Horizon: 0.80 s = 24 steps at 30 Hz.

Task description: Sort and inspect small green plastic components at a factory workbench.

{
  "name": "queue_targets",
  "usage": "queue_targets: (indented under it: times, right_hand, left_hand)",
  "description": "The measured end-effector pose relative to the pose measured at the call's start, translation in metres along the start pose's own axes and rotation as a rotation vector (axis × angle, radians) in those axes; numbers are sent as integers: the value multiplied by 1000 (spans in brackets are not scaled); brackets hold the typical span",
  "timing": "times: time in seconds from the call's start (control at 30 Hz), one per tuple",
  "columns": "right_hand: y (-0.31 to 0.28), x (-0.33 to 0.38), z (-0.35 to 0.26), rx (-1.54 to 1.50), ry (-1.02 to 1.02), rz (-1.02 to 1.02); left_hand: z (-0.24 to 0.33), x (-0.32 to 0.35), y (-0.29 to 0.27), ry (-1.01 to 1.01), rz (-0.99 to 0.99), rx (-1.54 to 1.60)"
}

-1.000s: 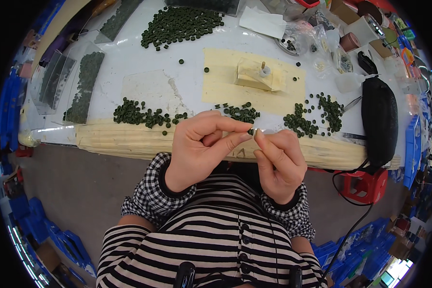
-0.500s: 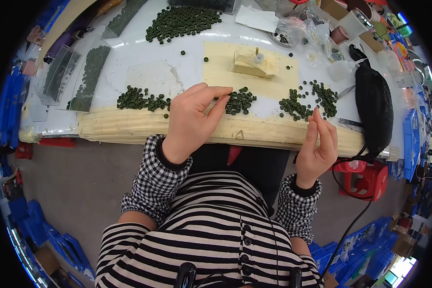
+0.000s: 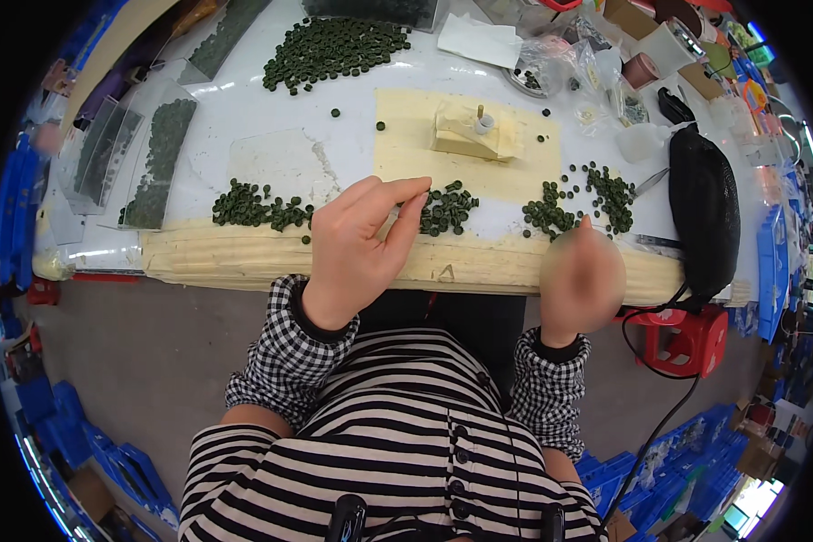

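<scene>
My left hand [image 3: 357,253] hovers at the table's near edge, thumb and index finger pinched together beside a small pile of dark green beads [image 3: 449,208]. Anything between those fingertips is too small or hidden to make out. Over the edge to the right is my right hand [image 3: 584,275], its fingers blurred, one fingertip pointing at another bead group [image 3: 549,210]. More beads [image 3: 612,197] lie just beyond it. Left of my left hand, a further bead pile [image 3: 253,208] spreads along the edge. A pale yellow block [image 3: 474,137] with a small upright pin stands on a yellow sheet [image 3: 406,158].
A large bead heap [image 3: 330,52] lies at the back. Clear trays of beads [image 3: 161,158] stand at left. On the right are tweezers [image 3: 652,181], a black bag [image 3: 703,208], a thread spool [image 3: 640,70] and plastic bags [image 3: 587,86]. A red stool [image 3: 700,339] stands below.
The view has shifted slightly, so the table sits a little lower and further left. My right hand has moved slightly left, and its pinched fingers have become blurred. My left hand keeps its pinch.
</scene>
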State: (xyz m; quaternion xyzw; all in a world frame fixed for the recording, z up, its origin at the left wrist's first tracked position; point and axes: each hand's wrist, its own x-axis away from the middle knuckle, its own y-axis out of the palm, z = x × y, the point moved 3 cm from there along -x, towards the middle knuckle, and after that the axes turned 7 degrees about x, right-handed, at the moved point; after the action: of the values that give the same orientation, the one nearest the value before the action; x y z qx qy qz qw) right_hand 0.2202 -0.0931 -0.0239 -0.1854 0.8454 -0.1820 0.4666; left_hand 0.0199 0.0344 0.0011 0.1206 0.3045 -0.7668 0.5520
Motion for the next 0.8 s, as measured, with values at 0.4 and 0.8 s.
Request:
queue_targets:
  times: [0.4, 0.8]
  right_hand:
    - [1, 0, 0, 47, -28, 10]
    - [2, -2, -2, 66, -31, 26]
  left_hand:
    - [3, -1, -1, 25, -14, -10]
    - [4, -1, -5, -28, -43, -36]
